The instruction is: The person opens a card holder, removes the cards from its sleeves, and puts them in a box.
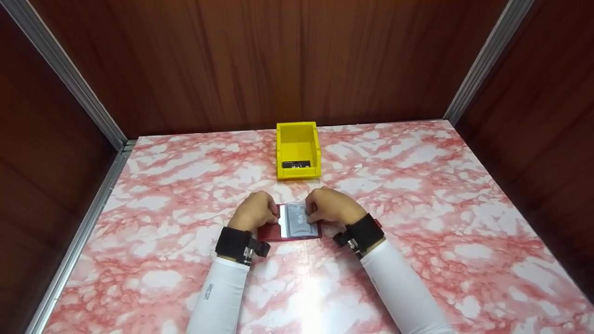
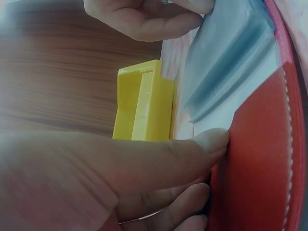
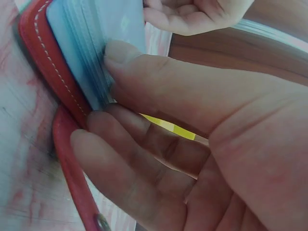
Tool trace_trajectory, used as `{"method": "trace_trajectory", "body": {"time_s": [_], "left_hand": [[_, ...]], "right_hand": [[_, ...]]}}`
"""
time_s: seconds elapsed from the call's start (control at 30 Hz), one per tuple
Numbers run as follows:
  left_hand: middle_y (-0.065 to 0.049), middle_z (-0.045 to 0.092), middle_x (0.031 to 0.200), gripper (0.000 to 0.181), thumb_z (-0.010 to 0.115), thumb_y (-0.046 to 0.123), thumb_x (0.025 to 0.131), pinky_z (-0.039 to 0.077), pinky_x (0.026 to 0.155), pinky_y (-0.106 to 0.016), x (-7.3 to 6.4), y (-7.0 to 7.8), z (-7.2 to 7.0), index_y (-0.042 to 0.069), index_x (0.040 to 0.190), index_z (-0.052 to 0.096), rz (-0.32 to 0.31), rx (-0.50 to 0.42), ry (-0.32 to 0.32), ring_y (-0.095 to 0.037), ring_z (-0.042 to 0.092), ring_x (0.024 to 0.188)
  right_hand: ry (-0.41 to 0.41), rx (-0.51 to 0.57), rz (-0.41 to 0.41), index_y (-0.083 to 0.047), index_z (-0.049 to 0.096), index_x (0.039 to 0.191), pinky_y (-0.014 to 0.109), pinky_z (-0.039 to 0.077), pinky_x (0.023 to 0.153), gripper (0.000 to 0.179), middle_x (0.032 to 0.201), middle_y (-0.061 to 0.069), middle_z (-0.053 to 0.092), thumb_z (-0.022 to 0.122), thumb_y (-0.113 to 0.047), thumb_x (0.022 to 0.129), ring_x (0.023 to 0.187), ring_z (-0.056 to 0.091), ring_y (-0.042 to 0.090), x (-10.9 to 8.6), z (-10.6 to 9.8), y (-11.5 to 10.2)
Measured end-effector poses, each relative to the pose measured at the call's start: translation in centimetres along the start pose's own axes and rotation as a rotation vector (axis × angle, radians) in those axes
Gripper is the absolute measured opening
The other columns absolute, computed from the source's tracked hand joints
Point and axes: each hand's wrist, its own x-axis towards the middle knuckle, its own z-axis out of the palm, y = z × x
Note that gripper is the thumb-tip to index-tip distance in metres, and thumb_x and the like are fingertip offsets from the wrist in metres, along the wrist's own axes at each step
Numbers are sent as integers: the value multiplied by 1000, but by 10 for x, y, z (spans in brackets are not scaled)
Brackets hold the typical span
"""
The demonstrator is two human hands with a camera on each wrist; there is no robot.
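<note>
An open red card holder (image 1: 268, 233) with white stitching lies on the table, its clear plastic sleeves (image 1: 297, 227) marked "Vip". My left hand (image 1: 254, 211) pinches the holder's left cover, thumb on the red inner flap in the left wrist view. Beside that thumb, a white strip (image 1: 283, 225) shows between the flap and the sleeves. At the other side, my right hand (image 1: 335, 207) pinches the stack of sleeves (image 3: 79, 48) between thumb and fingers. A red strap (image 3: 72, 168) with a metal snap extends from the holder below the right fingers.
A yellow bin (image 1: 298, 173) stands behind the hands, near the back of the table, with a small dark object (image 1: 296, 164) at its front. The pink-and-white marbled table (image 1: 162, 232) is bounded by brown wood-grain panels (image 1: 297, 60) at the back and sides.
</note>
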Motion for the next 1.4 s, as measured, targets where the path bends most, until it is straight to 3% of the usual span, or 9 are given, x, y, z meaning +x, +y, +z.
{"method": "trace_trajectory", "body": {"time_s": [0.17,0.57,0.83,1.07,1.4], "left_hand": [[-4,69,87,11,89,6,85,45,67,-26,0,-4,1,6,90,79,8,-7,14,-17,57,77],[-1,69,83,10,89,6,83,44,66,-24,1,-5,1,7,88,80,37,-13,12,-15,57,74],[-2,71,85,11,90,6,83,44,67,-24,1,-6,1,6,90,80,47,-12,14,-15,57,75],[-4,73,88,11,89,7,85,44,69,-24,2,-6,-1,5,92,80,57,0,15,-15,57,76],[-1,70,86,9,86,5,86,44,70,-25,3,-7,-1,6,92,80,58,0,-6,-16,56,78]], "right_hand": [[6,11,13,-12,76,89,30,45,72,14,81,0,66,87,-20,93,75,56,17,1,2,-2],[85,1,-42,-11,76,83,28,46,69,20,78,-1,69,89,-24,91,71,56,13,4,11,-7],[150,-13,-4,-11,73,94,34,48,70,31,89,4,72,92,-34,88,78,59,18,7,20,-10],[190,-21,-36,-9,71,100,35,51,72,36,90,4,70,92,-36,88,79,58,17,10,24,-16],[115,96,-128,-7,78,113,29,54,75,24,95,5,77,83,-25,98,79,61,12,11,25,-22]]}}
